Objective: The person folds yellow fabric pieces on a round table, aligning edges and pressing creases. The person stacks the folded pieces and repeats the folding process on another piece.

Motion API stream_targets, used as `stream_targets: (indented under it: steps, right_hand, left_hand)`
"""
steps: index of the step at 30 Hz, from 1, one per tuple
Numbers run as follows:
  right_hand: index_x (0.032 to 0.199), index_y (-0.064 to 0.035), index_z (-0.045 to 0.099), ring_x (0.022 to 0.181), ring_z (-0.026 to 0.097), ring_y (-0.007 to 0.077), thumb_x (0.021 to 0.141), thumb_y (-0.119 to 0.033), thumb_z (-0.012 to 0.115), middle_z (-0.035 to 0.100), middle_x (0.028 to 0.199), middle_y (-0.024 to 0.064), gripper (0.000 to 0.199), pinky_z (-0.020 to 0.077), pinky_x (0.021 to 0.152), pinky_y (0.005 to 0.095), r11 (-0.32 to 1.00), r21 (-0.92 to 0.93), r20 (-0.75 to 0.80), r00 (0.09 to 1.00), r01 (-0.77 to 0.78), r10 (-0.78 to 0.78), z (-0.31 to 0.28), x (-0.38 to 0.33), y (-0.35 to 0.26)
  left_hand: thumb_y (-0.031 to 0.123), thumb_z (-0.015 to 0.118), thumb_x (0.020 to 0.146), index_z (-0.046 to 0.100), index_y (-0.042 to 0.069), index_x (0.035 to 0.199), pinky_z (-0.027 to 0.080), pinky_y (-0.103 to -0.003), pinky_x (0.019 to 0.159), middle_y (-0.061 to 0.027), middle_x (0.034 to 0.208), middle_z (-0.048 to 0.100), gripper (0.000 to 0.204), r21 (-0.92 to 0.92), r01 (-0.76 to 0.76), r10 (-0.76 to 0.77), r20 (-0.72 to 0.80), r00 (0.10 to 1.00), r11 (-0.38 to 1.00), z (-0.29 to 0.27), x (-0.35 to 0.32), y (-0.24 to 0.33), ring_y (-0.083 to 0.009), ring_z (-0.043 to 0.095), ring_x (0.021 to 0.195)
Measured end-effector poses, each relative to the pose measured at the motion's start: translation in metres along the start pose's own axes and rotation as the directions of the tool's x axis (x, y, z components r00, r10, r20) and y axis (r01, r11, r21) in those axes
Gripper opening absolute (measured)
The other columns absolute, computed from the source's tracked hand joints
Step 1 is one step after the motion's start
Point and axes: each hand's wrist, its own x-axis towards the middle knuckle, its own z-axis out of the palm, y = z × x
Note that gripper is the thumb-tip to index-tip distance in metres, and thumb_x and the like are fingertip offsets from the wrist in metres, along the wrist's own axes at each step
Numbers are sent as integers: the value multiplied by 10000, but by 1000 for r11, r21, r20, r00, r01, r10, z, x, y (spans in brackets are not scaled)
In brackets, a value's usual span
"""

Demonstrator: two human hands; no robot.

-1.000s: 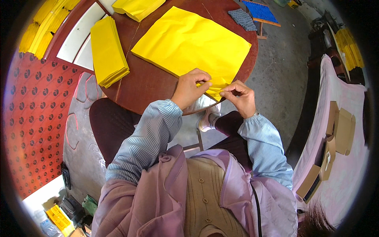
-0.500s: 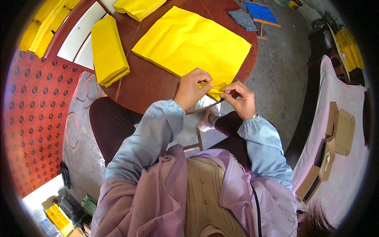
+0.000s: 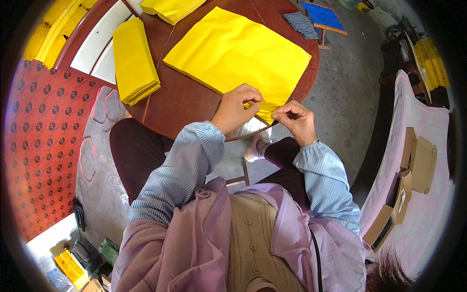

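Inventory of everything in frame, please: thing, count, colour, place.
Large paper stack: 1, yellow, table centre
Narrow paper stack: 1, yellow, table left
Paper pile: 1, yellow, table's far edge
Textured pad: 1, grey-blue, table's far right
Round table: 1, red-brown, top centre
Stool-like stand: 1, blue top, beyond table
Paper bundles: several, yellow, upper left, far right
Patterned panel: 1, red, left
Cardboard boxes: count unclear, brown, right
Cloth: 1, pinkish, under boxes
Carton: 1, yellow, lower left
Bag: 1, green, lower left
Striped sleeves: 2, blue-white, forearms
Left hand: 1, bare, pinching large stack
Right hand: 1, bare, pinching its edge
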Motion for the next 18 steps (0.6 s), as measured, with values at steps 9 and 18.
stream_targets:
  steps: [9,18]
  right_hand:
    - [943,-24,783,757,607,70,871,-53,860,690,875,9,110,495,679,234,999,43,-6,1000,17,-17,1,0,5]
    - [931,-35,738,777,636,70,865,-37,855,673,903,10,134,522,678,237,998,-32,-19,998,56,-56,2,-3,-4]
  left_hand:
    - [3,782,816,764,62,1065,572,-331,947,-91,1134,696,256,80,-57,52,62,997,995,-2,-3,2,-242,698,1079]
    - [36,813,841,777,27,995,582,-318,910,-101,1107,720,159,126,-65,74,-69,995,990,10,-5,0,-250,720,1011]
